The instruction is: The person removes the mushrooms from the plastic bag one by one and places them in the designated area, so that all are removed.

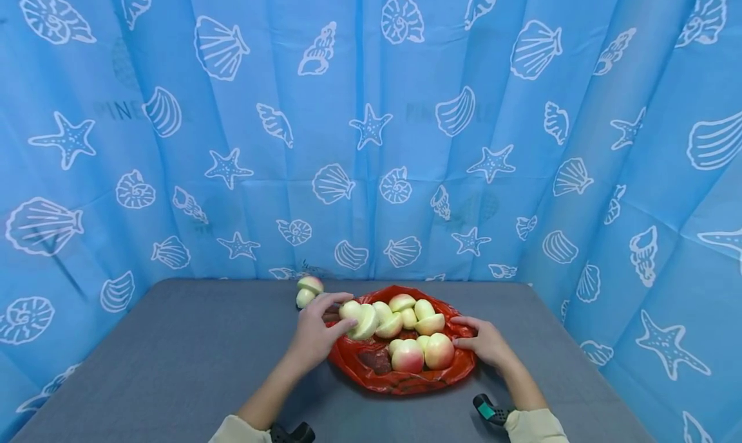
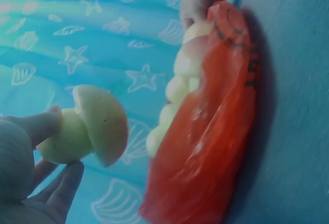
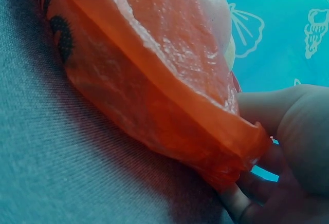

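My left hand (image 1: 313, 332) holds a pale toy mushroom (image 2: 108, 124) by its stem, thumb on one side and fingers on the other. In the head view this mushroom is over the left side of a red plastic bag (image 1: 400, 385). The bag lies with its mouth spread wide, and several more mushrooms (image 1: 408, 357) with pinkish caps sit in it. At the bag's right side, my right hand (image 1: 488, 344) pinches the rim between thumb and fingers, as the right wrist view shows up close on the red plastic (image 3: 154, 111).
Another mushroom-shaped piece (image 1: 307, 291) stands on the grey table (image 1: 191, 359) near its back edge, left of the bag. A blue curtain (image 1: 371, 160) with white shells and starfish hangs behind the table. Black straps (image 1: 493, 411) are on both wrists.
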Action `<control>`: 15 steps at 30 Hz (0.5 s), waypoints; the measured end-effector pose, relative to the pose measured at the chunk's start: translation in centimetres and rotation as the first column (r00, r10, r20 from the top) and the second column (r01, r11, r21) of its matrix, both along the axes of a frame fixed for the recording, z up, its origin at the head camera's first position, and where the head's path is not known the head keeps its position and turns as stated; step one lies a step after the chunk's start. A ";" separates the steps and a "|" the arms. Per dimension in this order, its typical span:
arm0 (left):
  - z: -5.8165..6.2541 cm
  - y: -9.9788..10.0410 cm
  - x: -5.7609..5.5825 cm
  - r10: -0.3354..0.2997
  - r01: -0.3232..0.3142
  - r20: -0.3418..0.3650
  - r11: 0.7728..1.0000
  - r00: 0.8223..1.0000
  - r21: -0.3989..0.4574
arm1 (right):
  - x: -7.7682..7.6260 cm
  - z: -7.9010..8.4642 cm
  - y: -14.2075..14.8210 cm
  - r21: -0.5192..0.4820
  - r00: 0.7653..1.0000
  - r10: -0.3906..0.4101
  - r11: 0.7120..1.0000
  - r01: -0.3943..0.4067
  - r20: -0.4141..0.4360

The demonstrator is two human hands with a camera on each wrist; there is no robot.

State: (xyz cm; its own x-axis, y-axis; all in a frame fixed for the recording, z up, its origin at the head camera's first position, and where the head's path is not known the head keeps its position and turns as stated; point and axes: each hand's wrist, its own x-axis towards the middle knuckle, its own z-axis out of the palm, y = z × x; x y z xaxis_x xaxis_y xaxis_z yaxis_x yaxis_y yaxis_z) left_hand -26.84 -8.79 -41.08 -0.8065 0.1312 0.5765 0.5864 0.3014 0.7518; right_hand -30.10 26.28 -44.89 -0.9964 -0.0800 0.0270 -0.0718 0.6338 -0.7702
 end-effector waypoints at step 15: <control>3.8 -4.8 -0.7 0.153 -0.146 -0.054 0.983 0.987 0.114 | -0.2 -0.2 0.1 0.017 1.000 -0.017 1.000 0.017 -0.005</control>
